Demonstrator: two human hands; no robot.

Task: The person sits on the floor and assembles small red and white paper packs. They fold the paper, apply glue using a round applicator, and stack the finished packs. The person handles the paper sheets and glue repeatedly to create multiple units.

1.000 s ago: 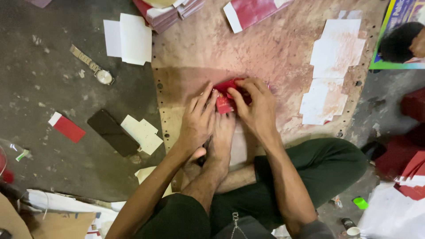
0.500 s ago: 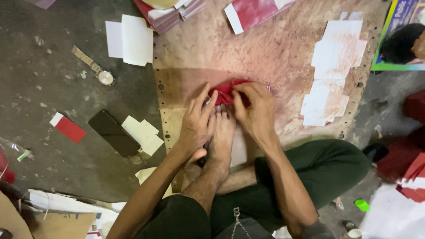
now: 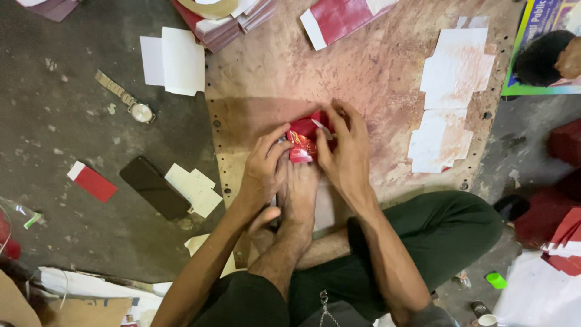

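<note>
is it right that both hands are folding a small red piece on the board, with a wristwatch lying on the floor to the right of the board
Not quite. The head view shows the wristwatch on the floor left of the board, not right. The rest holds: the left hand and right hand are both on the small red piece.

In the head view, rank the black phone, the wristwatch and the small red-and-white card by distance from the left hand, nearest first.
From the left hand:
1. Black phone, on the floor just to its left.
2. Wristwatch, up and to the left, near the white sheets.
3. Red-and-white card, farthest left, beyond the phone.
</note>
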